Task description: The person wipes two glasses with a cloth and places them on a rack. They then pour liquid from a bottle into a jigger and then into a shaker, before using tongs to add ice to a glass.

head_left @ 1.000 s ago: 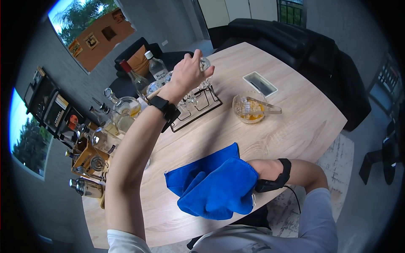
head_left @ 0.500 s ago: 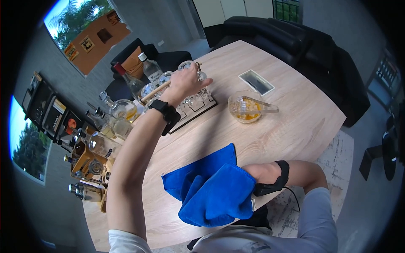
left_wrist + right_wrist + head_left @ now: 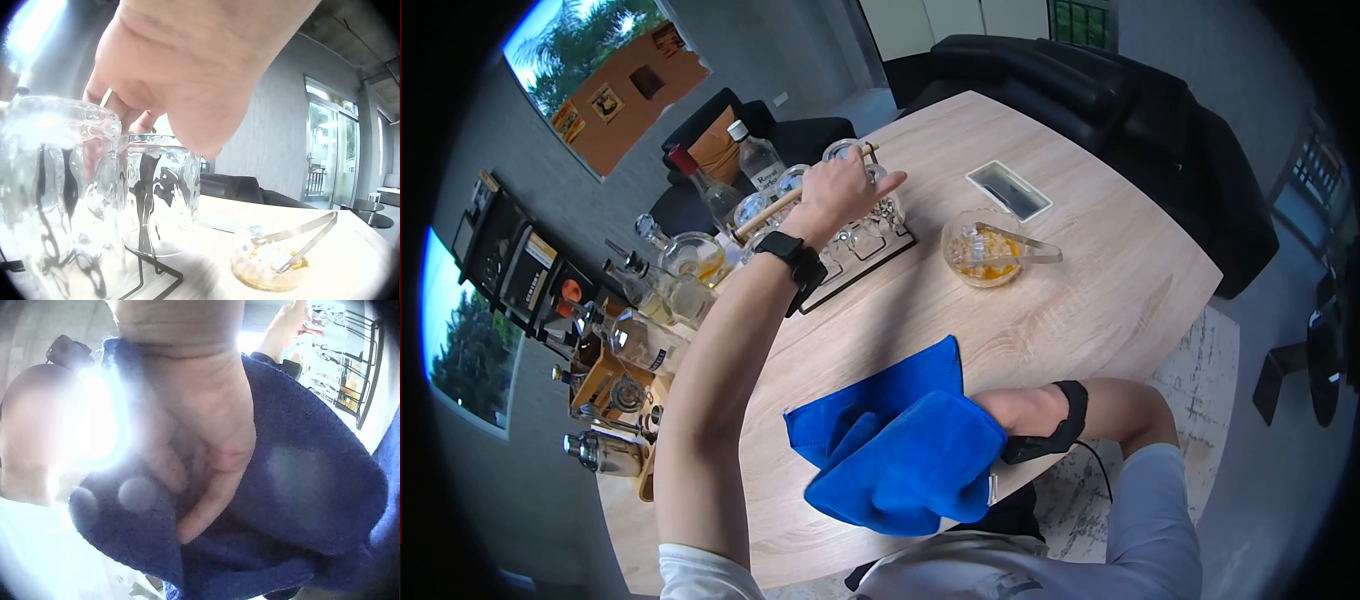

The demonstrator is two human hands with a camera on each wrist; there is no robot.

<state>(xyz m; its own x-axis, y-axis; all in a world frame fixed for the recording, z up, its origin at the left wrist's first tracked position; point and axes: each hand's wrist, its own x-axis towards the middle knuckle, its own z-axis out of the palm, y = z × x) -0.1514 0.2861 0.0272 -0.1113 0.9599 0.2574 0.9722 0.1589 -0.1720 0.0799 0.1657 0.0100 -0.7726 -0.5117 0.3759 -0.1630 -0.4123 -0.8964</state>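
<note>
My left hand (image 3: 836, 195) lies over the wooden bar (image 3: 773, 215) of a black wire rack (image 3: 862, 277) of clear glasses, thumb pointing out to the right. In the left wrist view, the hand (image 3: 178, 75) hangs above two textured glasses (image 3: 161, 200), its fingers partly behind them; whether they grip anything is unclear. A blue cloth (image 3: 920, 450) drapes at the table's front edge, covering the fingers of my right hand (image 3: 1025, 412). The right wrist view shows that hand (image 3: 194, 425) with curled fingers gripping the cloth (image 3: 300, 475); anything inside its folds is hidden.
Right of the rack are a glass bowl (image 3: 982, 262) of yellow-orange contents with tongs (image 3: 1040, 252) across it, and an inset panel (image 3: 1010, 190). Several bottles (image 3: 758, 160) stand left of the rack. A shaker (image 3: 605, 453) is at the far left, with a black sofa (image 3: 1090, 110) beyond the table.
My left hand has come down lower over the rack, its raised fingers now lowered, and more of the wooden bar shows. The blue cloth's lower folds have shifted slightly; my right hand has barely moved.
</note>
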